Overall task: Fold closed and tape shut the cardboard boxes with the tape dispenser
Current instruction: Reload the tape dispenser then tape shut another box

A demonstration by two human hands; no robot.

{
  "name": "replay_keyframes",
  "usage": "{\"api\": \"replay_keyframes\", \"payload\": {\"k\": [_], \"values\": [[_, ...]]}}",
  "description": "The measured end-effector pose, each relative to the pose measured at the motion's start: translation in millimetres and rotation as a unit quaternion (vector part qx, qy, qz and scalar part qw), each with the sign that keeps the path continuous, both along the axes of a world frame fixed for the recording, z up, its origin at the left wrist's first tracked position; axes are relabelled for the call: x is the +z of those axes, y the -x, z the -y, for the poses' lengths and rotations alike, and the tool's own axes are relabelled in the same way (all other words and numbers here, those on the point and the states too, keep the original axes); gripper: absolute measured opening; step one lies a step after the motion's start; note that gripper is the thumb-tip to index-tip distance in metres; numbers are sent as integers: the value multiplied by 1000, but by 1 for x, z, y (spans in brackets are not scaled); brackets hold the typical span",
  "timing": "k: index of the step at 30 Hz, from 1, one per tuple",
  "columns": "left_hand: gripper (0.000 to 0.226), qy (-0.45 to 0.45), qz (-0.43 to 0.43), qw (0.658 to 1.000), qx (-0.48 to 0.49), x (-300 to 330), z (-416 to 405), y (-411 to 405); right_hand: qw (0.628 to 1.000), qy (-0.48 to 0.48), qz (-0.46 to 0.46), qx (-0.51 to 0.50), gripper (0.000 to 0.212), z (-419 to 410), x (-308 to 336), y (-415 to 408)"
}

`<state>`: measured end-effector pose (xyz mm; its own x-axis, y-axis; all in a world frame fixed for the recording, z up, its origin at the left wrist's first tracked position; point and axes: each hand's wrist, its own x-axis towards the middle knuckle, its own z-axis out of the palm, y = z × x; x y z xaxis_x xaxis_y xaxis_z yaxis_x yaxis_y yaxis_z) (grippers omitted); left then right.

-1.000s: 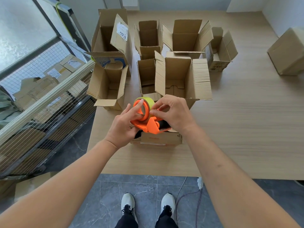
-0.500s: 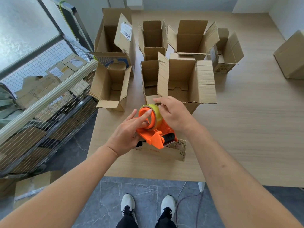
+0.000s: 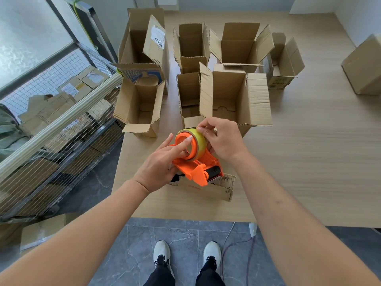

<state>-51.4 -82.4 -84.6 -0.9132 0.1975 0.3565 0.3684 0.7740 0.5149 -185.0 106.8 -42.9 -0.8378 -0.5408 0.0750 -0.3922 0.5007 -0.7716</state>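
Observation:
An orange tape dispenser (image 3: pixel 198 168) with a yellowish tape roll (image 3: pixel 201 139) is held above a flat piece of cardboard (image 3: pixel 208 188) near the table's front edge. My left hand (image 3: pixel 158 164) grips the dispenser from the left, its forefinger across the roll's orange hub. My right hand (image 3: pixel 222 137) pinches the tape at the top of the roll with thumb and fingertips. Several open cardboard boxes stand behind, the nearest a large one (image 3: pixel 237 100) with raised flaps, a narrow one (image 3: pixel 188 96) beside it, and another (image 3: pixel 140 108) to the left.
More open boxes (image 3: pixel 241 44) stand at the back of the wooden table (image 3: pixel 309 162). A closed box (image 3: pixel 365 67) sits at the far right. A wire cage cart (image 3: pixel 51 124) holding cartons stands left of the table. Grey tiled floor and a cable (image 3: pixel 247 244) lie below.
The dispenser has tilted so its cutter end points nearer to me. My right hand has shifted up to the top of the roll and now pinches the tape there.

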Motion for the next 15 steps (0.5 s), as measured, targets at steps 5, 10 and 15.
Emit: {"api": "replay_keyframes", "payload": {"k": [5,10,15], "values": [[72,13,-11,1000,-17,10,-1,-3,998,-5,-52,32,9,-1,3,-5],[74,10,-5,1000,-14,19,-3,-2,998,21,-50,14,14,-3,2,-18],[74,2,-11,1000,-23,32,2,-4,997,75,-30,3,13,-5,14,-28]]}}
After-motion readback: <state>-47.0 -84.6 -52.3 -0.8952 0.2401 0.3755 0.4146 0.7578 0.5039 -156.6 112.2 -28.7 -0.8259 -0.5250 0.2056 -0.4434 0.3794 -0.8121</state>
